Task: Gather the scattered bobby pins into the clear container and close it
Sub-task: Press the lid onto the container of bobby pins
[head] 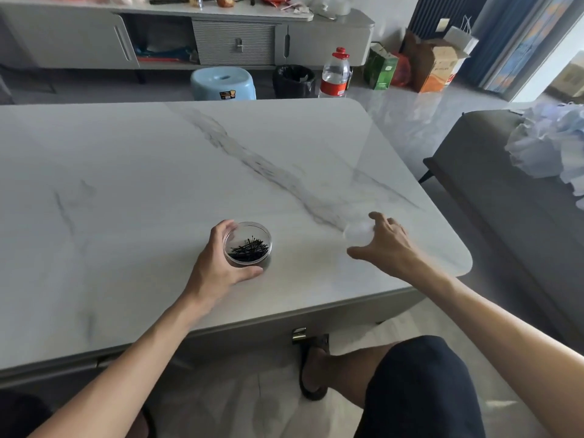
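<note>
**Two hands, one lid: it all comes down to the gap off to the right**

All the bobby pins I can make out sit in a dark tangle at the bottom of the clear container. It stands upright on the desk, near the front edge, with its mouth open to the top. The left hand is wrapped round its left side, thumb along the near wall and fingers curled round the far rim, so it's pinned in place.

What matters now is the lid. It's a pale, blurry disc out to the right of the container, well apart from it and roughly level with it on the desk. The right hand is clearly the nearer one. It's right at the lid, thumb on the near side and fingers arched over the far side, with the lid between them. The blur means I honestly can't tell whether the fingers have pinched it or are just spread round it.

My guess is that gathering is done and closing is what's left. The lid is round, so no long axis to worry about. It just needs carrying leftward, kept flat, and set down square over the open mouth. The left hand is busy bracing, which makes this the right hand's job.
</note>
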`<state>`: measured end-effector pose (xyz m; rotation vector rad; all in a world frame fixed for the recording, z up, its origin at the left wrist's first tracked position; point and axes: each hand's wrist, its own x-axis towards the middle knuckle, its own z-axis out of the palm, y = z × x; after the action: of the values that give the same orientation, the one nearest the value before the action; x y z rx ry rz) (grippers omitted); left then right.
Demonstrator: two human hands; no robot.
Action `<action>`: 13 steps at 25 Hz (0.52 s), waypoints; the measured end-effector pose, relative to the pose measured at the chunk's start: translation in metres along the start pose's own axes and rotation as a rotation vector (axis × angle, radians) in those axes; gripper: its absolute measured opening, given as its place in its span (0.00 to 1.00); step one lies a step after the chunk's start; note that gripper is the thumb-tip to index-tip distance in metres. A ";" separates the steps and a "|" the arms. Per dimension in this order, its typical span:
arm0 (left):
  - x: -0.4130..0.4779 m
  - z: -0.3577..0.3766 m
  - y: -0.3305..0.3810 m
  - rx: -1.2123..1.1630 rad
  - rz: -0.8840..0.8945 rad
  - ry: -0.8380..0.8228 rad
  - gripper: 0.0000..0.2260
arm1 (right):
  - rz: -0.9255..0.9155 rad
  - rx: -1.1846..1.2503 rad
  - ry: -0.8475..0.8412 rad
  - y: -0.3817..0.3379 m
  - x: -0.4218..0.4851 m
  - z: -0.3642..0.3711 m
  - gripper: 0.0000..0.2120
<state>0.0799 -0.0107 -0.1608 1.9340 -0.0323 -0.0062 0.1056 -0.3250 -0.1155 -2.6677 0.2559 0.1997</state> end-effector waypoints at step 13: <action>-0.006 -0.008 -0.012 -0.053 -0.058 0.007 0.35 | -0.583 -0.068 -0.197 -0.115 -0.007 0.026 0.52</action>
<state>0.0742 0.0009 -0.1698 1.8814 0.0278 -0.0387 0.1204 -0.2112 -0.0889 -2.6343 -0.5924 0.2817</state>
